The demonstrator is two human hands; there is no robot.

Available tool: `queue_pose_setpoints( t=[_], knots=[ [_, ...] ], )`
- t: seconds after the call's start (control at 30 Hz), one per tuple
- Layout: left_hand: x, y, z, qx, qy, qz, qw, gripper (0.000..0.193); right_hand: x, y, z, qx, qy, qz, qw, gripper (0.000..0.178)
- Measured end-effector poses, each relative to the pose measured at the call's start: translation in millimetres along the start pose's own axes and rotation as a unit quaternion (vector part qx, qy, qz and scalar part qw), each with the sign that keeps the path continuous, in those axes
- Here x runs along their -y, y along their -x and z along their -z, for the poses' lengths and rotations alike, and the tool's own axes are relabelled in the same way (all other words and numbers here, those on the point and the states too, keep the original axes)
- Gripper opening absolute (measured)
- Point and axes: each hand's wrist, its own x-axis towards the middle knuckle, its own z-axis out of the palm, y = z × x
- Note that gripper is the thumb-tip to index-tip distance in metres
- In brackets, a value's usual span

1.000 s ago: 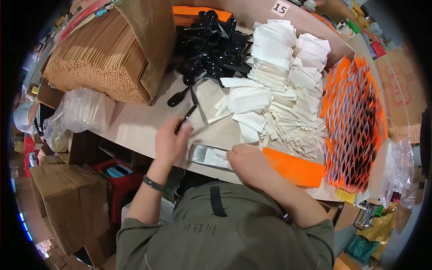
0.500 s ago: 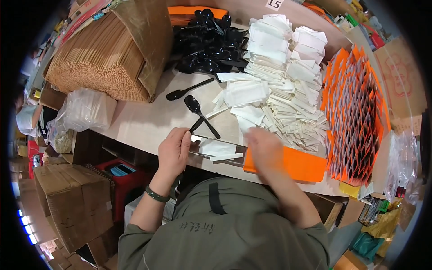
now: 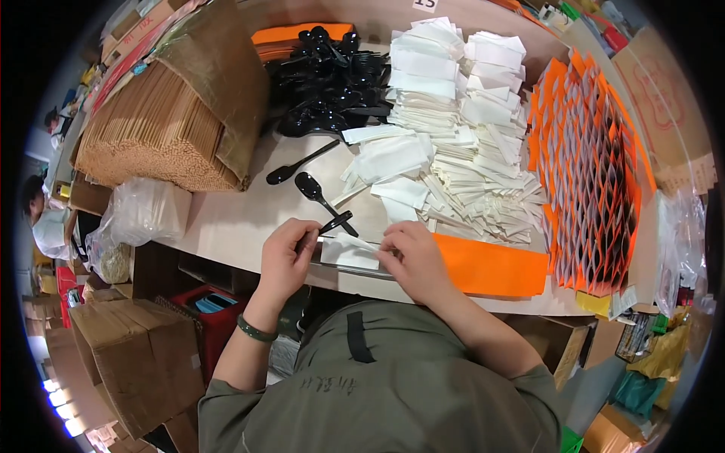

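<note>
My left hand is closed in a pinch on a black plastic utensil; its other end is hidden by the fingers, so its kind cannot be told. My right hand pinches the edge of a white paper napkin, which lies tilted between both hands at the table's near edge. Just beyond them, a black plastic spoon rests on the table, its handle passing by the held utensil. A second black spoon lies farther left. Under and beside my right forearm is an orange sheet or pouch.
A heap of black plastic cutlery lies at the back. Stacked white napkins spread right of it. Fanned orange pouches stand at the right. A carton of wooden sticks and a clear plastic bag occupy the left.
My right hand has moved left from above the orange sheet and now grips the napkin. The napkin is now tilted up. My left hand keeps its hold on the black utensil.
</note>
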Motion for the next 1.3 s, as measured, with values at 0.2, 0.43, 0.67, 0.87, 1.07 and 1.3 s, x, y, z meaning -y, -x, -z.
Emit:
queue_pose_setpoints(
  t=[0.2, 0.43, 0.67, 0.87, 1.07, 1.3],
  knots=[
    [-12, -9, 4, 0.031, -0.081, -0.086, 0.993, 0.010, 5, -4, -11, -0.076, 0.157, 0.112, 0.978, 0.025],
    [-4, -19, -26, 0.206, -0.153, -0.212, 0.943, 0.011, -7, 13, 7, 0.105, 0.253, 0.282, 0.919, 0.034],
    [-64, -116, 167, -0.207, -0.404, -0.038, 0.890, 0.015, -9, 30, 14, 0.084, 0.252, 0.267, 0.926, 0.030],
    [-3, -153, 208, -0.071, -0.458, 0.003, 0.886, 0.019, -8, 39, 11, 0.094, 0.273, 0.253, 0.923, 0.036],
    [-7, -134, 217, -0.296, -0.337, -0.169, 0.878, 0.030, -23, 39, 33, 0.087, 0.202, 0.180, 0.959, 0.043],
    [99, 29, 108, -0.238, 0.170, 0.162, 0.943, 0.013, -27, 41, 34, 0.069, 0.180, 0.150, 0.970, 0.040]
  ],
)
